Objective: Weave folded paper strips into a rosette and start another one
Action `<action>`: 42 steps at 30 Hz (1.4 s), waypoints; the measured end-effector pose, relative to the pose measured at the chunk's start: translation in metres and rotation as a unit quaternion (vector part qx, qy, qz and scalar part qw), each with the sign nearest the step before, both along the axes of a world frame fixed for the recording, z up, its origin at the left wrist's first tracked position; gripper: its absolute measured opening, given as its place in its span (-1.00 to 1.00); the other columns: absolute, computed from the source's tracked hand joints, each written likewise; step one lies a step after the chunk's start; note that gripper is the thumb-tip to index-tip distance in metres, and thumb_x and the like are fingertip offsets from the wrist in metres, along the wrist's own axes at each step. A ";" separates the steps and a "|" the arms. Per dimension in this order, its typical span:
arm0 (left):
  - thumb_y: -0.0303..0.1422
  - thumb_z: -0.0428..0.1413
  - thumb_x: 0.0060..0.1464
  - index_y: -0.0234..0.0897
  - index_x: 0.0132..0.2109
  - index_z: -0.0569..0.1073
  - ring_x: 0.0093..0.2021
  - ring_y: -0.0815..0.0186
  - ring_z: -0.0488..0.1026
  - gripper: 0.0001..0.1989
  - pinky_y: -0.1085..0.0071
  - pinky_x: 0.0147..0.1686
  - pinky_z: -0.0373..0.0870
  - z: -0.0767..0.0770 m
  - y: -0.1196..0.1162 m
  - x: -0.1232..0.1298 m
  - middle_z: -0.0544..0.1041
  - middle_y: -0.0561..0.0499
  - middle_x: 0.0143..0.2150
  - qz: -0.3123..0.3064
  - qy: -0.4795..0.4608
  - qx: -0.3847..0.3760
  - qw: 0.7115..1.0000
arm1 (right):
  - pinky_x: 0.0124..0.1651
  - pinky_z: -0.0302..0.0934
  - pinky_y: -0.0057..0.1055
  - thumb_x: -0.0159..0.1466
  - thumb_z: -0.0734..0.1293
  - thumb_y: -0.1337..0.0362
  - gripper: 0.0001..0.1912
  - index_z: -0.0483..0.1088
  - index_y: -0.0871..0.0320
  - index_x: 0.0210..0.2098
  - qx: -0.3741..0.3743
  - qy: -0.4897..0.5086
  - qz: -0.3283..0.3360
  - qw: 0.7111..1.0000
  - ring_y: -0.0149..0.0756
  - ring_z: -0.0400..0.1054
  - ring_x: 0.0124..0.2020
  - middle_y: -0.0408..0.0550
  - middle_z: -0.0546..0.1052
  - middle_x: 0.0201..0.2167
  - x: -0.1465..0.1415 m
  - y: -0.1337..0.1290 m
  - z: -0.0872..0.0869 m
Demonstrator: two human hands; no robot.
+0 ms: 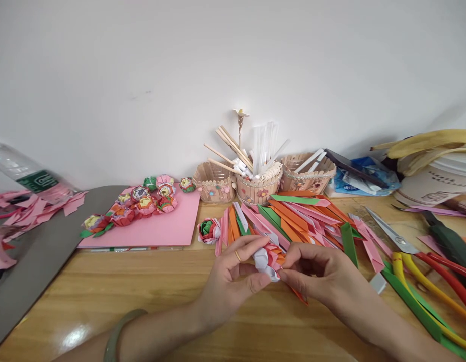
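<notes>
Between my two hands, above the front of the table, is a folded paper flower (271, 255) with white, pink and orange petals. My left hand (238, 274), with a ring on one finger, is closed around its left side. The thumb and fingertips of my right hand (312, 271) pinch its right edge. Just behind the hands lies a heap of folded paper strips (293, 221) in orange, pink, green and white. A finished-looking paper flower (209, 230) with a green and red middle rests left of the heap.
Several paper flowers (146, 205) sit on a pink paper stack (168, 226) at left. Woven-looking baskets (259, 190) line the wall. Scissors (406, 246) lie at right, near a white bucket (440, 176). A plastic bottle (25, 168) and pink scraps (48, 206) are far left.
</notes>
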State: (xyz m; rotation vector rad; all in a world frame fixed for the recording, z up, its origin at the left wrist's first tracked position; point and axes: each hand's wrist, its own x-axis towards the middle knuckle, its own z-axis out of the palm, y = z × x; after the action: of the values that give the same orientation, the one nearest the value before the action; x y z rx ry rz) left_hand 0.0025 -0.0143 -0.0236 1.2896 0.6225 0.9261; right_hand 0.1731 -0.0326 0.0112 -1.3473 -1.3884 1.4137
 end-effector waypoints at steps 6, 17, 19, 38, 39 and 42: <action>-0.42 0.18 -0.05 0.08 -0.03 0.43 0.03 0.28 0.32 -0.59 0.39 0.01 0.29 -0.002 0.002 0.001 0.33 0.03 0.01 0.037 0.015 0.008 0.999 | -0.51 0.12 -0.51 0.19 0.23 0.22 -0.79 0.41 0.13 -0.50 0.130 -0.114 0.037 0.984 -0.42 0.25 -0.54 -0.16 0.42 -0.58 0.004 -0.002 0.001; -0.44 0.19 -0.07 0.09 -0.04 0.43 0.01 0.28 0.32 -0.57 0.41 -0.02 0.31 -0.004 0.002 0.000 0.34 0.03 0.01 0.025 0.028 0.018 0.999 | -0.58 0.09 -0.54 0.17 0.26 0.33 -0.85 0.40 0.13 -0.51 0.207 -0.210 0.032 0.955 -0.45 0.23 -0.62 -0.21 0.41 -0.64 0.007 -0.003 -0.007; -0.44 0.20 -0.08 0.10 -0.04 0.43 -0.01 0.29 0.34 -0.57 0.41 -0.06 0.34 -0.005 0.002 0.001 0.33 0.03 0.01 0.020 0.023 0.015 0.999 | -0.59 0.09 -0.55 0.16 0.26 0.34 -0.85 0.40 0.13 -0.52 0.206 -0.202 0.041 0.956 -0.46 0.23 -0.62 -0.21 0.41 -0.65 0.007 -0.002 -0.005; -0.40 0.24 -0.15 -0.19 -0.07 0.40 -0.12 0.27 0.38 -0.58 0.38 -0.12 0.32 -0.003 0.004 0.002 0.42 -0.02 -0.11 0.118 0.008 -0.023 0.993 | -0.52 0.21 -0.47 0.21 0.25 0.43 -0.77 0.35 0.24 -0.12 0.542 -0.376 -0.055 0.750 -0.41 0.36 -0.53 -0.08 0.50 -0.47 0.006 -0.013 -0.020; -0.40 0.24 -0.15 -0.20 -0.07 0.40 -0.14 0.28 0.38 -0.58 0.38 -0.13 0.32 -0.002 0.004 0.002 0.44 -0.02 -0.13 0.121 0.004 -0.026 0.992 | -0.52 0.22 -0.46 0.22 0.24 0.43 -0.76 0.34 0.25 -0.11 0.546 -0.378 -0.036 0.747 -0.39 0.36 -0.53 -0.07 0.50 -0.47 0.006 -0.014 -0.020; -0.42 0.23 -0.13 -0.21 -0.08 0.39 -0.15 0.29 0.39 -0.60 0.39 -0.13 0.31 -0.001 0.004 0.003 0.48 0.00 -0.17 0.123 -0.010 -0.030 0.992 | -0.50 0.25 -0.43 0.22 0.21 0.44 -0.74 0.33 0.23 -0.09 0.547 -0.384 0.008 0.744 -0.36 0.37 -0.53 -0.08 0.51 -0.50 0.006 -0.017 -0.020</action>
State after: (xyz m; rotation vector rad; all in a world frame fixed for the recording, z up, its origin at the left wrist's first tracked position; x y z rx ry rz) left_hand 0.0055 -0.0101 -0.0248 1.1657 0.8006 1.1125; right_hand 0.1787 -0.0497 -0.0091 -1.0305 -2.1954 -0.2185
